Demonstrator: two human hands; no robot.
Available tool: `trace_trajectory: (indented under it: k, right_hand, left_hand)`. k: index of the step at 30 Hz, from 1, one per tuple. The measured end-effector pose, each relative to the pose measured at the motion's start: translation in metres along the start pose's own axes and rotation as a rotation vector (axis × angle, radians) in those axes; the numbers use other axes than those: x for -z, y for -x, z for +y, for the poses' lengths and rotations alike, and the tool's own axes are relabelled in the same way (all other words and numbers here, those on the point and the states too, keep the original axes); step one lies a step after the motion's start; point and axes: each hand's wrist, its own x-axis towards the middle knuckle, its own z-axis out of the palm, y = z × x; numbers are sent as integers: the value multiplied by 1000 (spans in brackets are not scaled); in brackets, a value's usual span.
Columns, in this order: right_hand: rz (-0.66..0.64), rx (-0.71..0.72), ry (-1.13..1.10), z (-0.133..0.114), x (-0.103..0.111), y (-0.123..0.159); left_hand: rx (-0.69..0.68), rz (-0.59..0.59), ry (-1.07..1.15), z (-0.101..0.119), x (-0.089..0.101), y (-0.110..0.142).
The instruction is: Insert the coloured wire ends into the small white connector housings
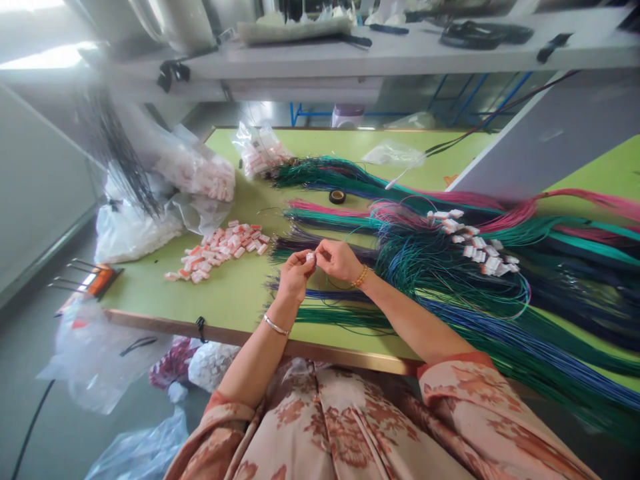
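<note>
My left hand (296, 273) pinches a small white plastic connector housing (310, 257) above the green table. Close against it, my right hand (339, 260) has its thumb and forefinger pressed together at the connector; a thin wire seems to be between them, but the fingers mostly hide it. Left of my hands lies a loose pile of white and orange connector housings (225, 248). Bundles of green, blue, pink and dark wires (410, 257) spread out under and to the right of my right hand. A cluster of wired white connectors (473, 243) rests on them.
A roll of black tape (337, 197) lies behind my hands. Plastic bags of connectors (210, 175) stand at the back left. An orange rack with metal prongs (97, 280) sits at the left corner. A white shelf (320, 63) spans above the table (165, 300).
</note>
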Motion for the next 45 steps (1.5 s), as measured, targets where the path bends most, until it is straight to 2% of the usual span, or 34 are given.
trace_trajectory:
  k: [5, 7, 9, 11, 13, 16, 18, 21, 27, 33, 40, 45]
  right_hand:
    - [-35, 27, 69, -3, 0, -2]
    - [-66, 58, 2, 2, 11, -14]
    - [-34, 52, -24, 14, 27, -36]
    - [64, -57, 90, 33, 46, -63]
    - [93, -209, 315, 53, 61, -90]
    - [-37, -371, 532, 80, 72, -116]
    - [-142, -417, 583, 92, 72, -123]
    - [-177, -396, 562, 102, 69, -123]
    - [-86, -213, 426, 108, 69, -120]
    - [8, -119, 207, 88, 50, -139]
    - [11, 29, 26, 24, 20, -170]
    - [-8, 115, -137, -12, 14, -161]
  left_hand:
    - [-25, 21, -38, -1, -1, 4]
    - [-32, 16, -17, 0, 0, 4]
    - [-35, -2, 6, 2, 0, 3]
    - [-29, -20, 14, 3, 1, 2]
    - [-16, -31, 12, 3, 2, 1]
    - [-4, -40, 10, 3, 2, 1]
    - [-5, -39, 11, 3, 2, 1]
    - [-2, -27, 15, 4, 3, 1]
    - [19, -25, 20, 4, 2, 2]
    - [26, -20, 29, 1, 2, 1]
    - [2, -30, 32, -2, 4, -1]
    - [-12, -24, 59, -3, 5, -3]
